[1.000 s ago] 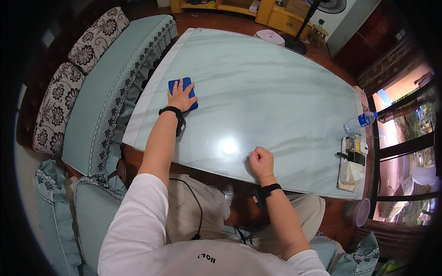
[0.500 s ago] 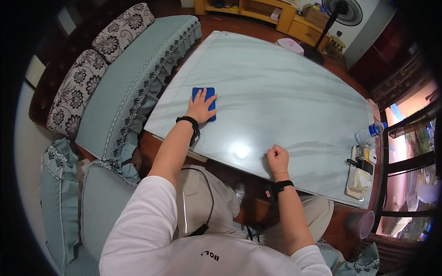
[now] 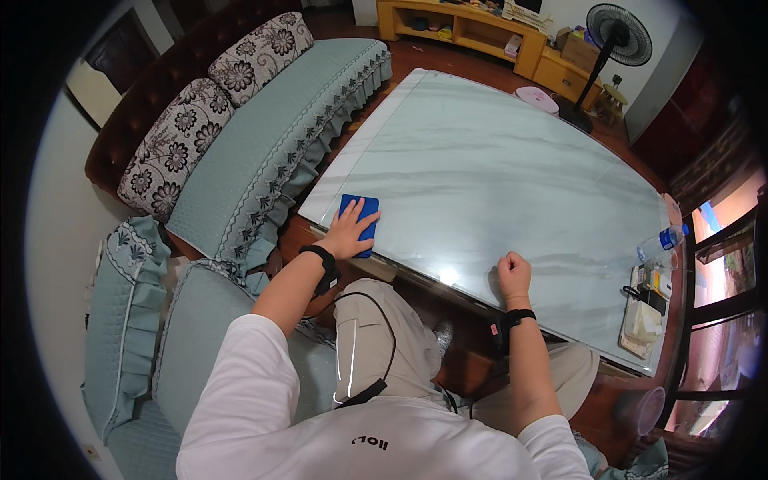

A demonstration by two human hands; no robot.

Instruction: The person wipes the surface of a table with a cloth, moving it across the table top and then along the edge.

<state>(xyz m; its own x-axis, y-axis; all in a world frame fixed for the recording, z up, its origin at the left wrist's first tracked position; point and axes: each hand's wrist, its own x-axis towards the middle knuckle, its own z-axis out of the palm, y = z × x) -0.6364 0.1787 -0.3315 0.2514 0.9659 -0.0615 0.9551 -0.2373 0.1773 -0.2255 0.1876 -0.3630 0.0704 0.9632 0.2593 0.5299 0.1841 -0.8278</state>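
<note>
My left hand (image 3: pixel 348 230) lies flat on a folded blue cloth (image 3: pixel 367 210), fingers spread over it. The cloth rests at the near left edge of a large table (image 3: pixel 480 160) with a pale, grey-veined glossy top, and its lower end reaches that edge. My right hand (image 3: pixel 514 276) is closed in a fist and rests on the tabletop by the near edge, apart from the cloth. Nothing shows in the fist. Black bands sit on both wrists.
At the table's right end are a plastic bottle (image 3: pixel 662 242) with a blue cap and a tray (image 3: pixel 632 346) holding tissues and small items. A bin (image 3: pixel 640 410) stands below. Left is a green-covered sofa (image 3: pixel 264 120); beyond the table are a fan (image 3: pixel 618 36) and a pink stool (image 3: pixel 537 100).
My left hand has drawn the blue cloth toward me, to the table's near edge. The right fist stays about where it was on the table. The whole view has shifted a little.
</note>
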